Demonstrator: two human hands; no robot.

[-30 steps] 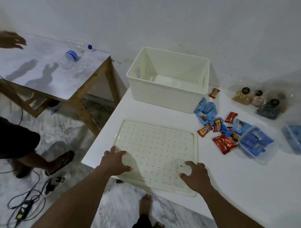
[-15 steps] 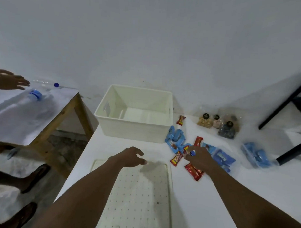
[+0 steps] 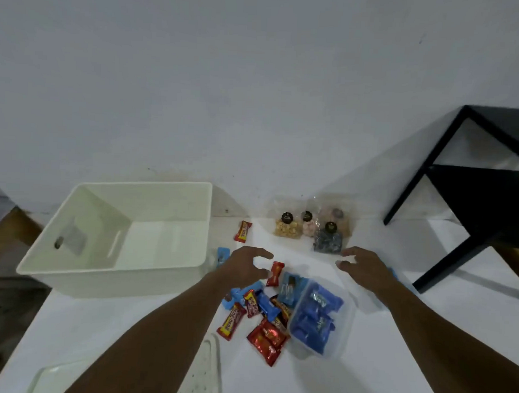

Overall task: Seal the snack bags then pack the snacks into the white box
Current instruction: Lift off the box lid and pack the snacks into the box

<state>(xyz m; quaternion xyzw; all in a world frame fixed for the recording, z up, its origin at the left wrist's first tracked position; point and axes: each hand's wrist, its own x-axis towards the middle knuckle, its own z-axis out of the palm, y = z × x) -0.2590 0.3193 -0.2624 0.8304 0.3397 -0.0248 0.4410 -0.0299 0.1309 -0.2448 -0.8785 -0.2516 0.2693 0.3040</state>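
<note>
white box [image 3: 117, 282]: set far left on the white table [image 3: 100, 326], open side up. Nothing is seen inside it, and a grey patch is seen on the left inner wall.
perforated lid [image 3: 209, 368]: at the bottom edge, largely cut off by the frame and covered by the left forearm.
lone red wrapper [image 3: 243, 231]: laid just beside the box's right wall, apart from the pile.
left hand [image 3: 244, 267]: held over the pile's far edge, fingers spread and loosely curled, nothing gripped. Contact with the table cannot be told.
loose snacks [image 3: 265, 339]: red and blue wrappers heaped between box and tub, overlapping. Some are hidden under the left wrist.
clear tub [image 3: 348, 326]: filled with blue packs, touching the pile's right side.
snack bags [image 3: 327, 241]: clear bags with dark round labels grouped at the wall. Sealed or not cannot be told, and the rear one is blurred.
right hand [image 3: 364, 266]: fingers spread and relaxed, nothing gripped, near the bags but apart from them.
second tub [image 3: 393, 273]: mostly hidden by the right forearm.
black frame [image 3: 430, 161]: far right, cut off.
</note>
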